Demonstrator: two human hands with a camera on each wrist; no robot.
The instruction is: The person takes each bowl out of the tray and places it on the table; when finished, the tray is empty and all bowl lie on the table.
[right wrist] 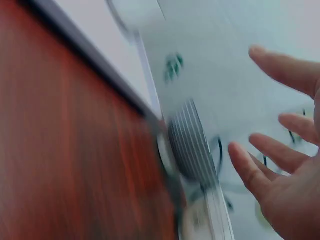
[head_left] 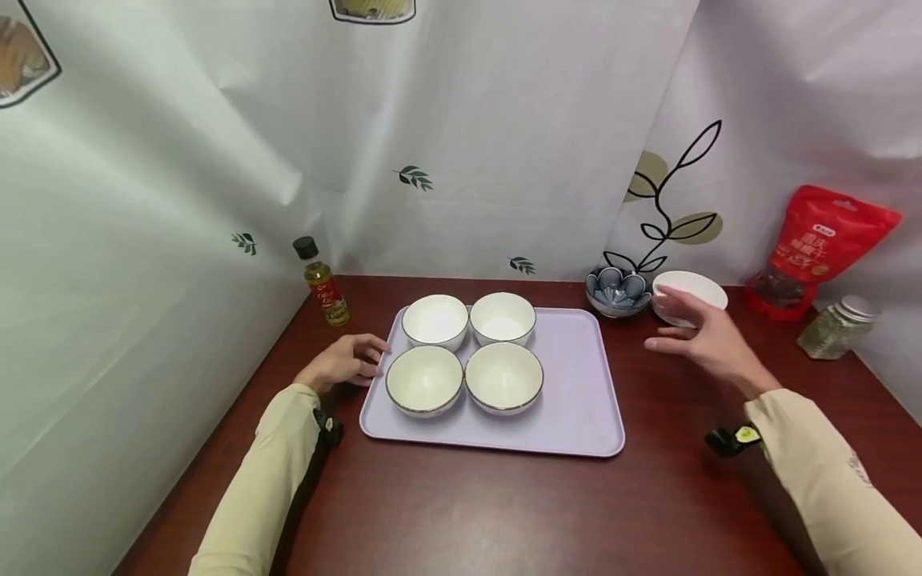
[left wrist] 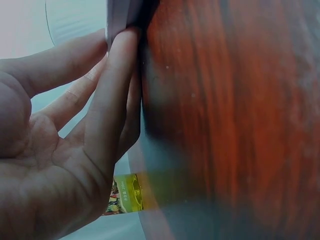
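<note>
I look down at a pale leaf-printed sheet (head_left: 504, 120) hanging along the back and left edges of a red-brown wooden table (head_left: 468, 512). Next in size, the lilac tray (head_left: 576, 384) lies flat near the table's back edge.

Two cream sleeves (head_left: 835, 472) reach in from the front. I have the person's left hand (head_left: 346, 360) at the tray's left edge, thumb and fingers pinching the rim. The right hand (head_left: 709, 340) hangs raised above the table beyond the tray's right edge, fingers and thumb spread apart.

A red pouch (head_left: 814, 244) stands by the table's back right corner. Toward the tray's left edge I count four white bowls with dark rims, in two rows: the back left bowl (head_left: 435, 320), back right bowl (head_left: 503, 318), front left bowl (head_left: 425, 380) and front right bowl (head_left: 503, 378). By the table's back edge, my head view puts the right hand partly over a white dish (head_left: 709, 292); my blurred right wrist feed shows them apart. Just left of that sits a blue-grey petalled bowl (head_left: 618, 292).

Near the back left corner I see an oil bottle (head_left: 326, 286), and by the right edge a lidded glass jar (head_left: 835, 330).
</note>
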